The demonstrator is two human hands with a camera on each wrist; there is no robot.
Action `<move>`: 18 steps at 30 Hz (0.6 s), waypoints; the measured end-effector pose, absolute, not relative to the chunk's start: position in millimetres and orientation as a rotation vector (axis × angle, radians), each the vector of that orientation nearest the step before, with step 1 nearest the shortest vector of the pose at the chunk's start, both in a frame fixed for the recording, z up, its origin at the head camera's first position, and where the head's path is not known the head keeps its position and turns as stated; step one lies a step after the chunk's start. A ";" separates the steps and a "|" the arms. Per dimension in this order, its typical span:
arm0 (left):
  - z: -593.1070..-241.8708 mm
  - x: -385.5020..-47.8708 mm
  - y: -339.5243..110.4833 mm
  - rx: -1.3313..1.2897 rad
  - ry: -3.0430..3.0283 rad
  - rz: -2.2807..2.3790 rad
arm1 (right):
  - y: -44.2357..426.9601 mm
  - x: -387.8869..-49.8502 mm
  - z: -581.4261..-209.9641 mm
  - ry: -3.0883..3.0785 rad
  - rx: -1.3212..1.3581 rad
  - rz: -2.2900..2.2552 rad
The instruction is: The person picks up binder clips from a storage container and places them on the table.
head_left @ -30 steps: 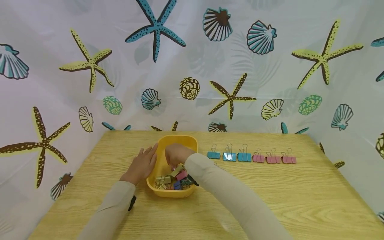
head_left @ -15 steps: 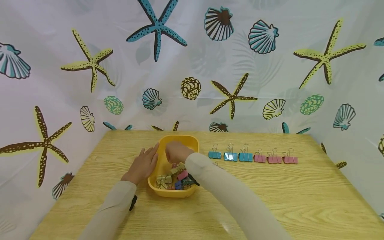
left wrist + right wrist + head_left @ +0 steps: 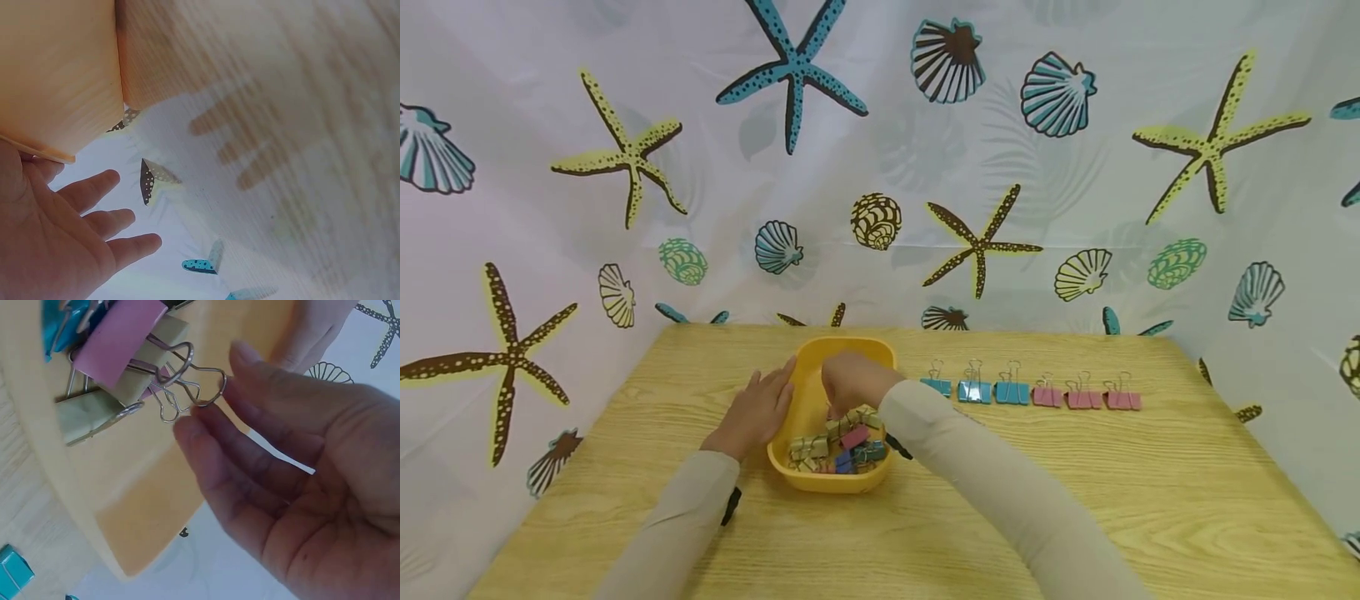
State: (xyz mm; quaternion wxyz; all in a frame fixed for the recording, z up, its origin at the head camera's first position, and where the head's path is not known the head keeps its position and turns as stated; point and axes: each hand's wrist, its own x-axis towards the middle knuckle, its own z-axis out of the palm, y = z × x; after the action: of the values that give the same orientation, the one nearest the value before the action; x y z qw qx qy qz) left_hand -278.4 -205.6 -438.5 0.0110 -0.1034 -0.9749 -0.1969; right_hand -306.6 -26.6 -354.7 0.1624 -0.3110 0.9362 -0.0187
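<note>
My left hand (image 3: 754, 414) rests with straight, spread fingers against the left side of a yellow plastic bin (image 3: 829, 484). In the left wrist view the palm of the left hand (image 3: 56, 231) lies by the bin's wall (image 3: 56, 69). My right hand (image 3: 854, 382) reaches down into the bin. In the right wrist view its loosely bent fingers (image 3: 199, 447) touch the wire handle (image 3: 220, 387) of a binder clip, with the thumb apart from it. Around it lie a pink clip (image 3: 119, 344), khaki clips (image 3: 90, 414) and a teal clip (image 3: 65, 325).
Right of the bin, a row of binder clips stands on the wooden table (image 3: 1150, 483): blue ones (image 3: 974, 392), then pink ones (image 3: 1083, 400). The right sleeve (image 3: 985, 467) partly covers the leftmost blue clip. A patterned curtain (image 3: 880, 167) hangs behind the table.
My right hand has shifted slightly to the right inside the bin. Khaki clips beneath it have moved, and the small pink clip by its fingertips is out of sight. The left hand stays put.
</note>
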 end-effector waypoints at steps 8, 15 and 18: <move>-435.4 -275.7 -204.2 -0.365 -3.022 -0.662 | -34.6 -302.3 -356.3 2.644 -0.833 0.036; -435.3 -273.6 -204.5 -0.374 -3.026 -0.656 | -36.8 -302.2 -359.6 2.676 -0.881 0.030; -435.4 -274.6 -205.4 -0.383 -3.004 -0.626 | -37.2 -302.4 -359.9 2.698 -0.907 0.022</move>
State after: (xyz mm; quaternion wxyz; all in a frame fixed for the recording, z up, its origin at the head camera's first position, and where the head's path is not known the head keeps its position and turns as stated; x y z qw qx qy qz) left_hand -274.6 -205.4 -435.4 0.0246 -0.1237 -0.9711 -0.2025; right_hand -302.4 -37.2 -359.9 0.1468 -0.3151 0.9376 0.0076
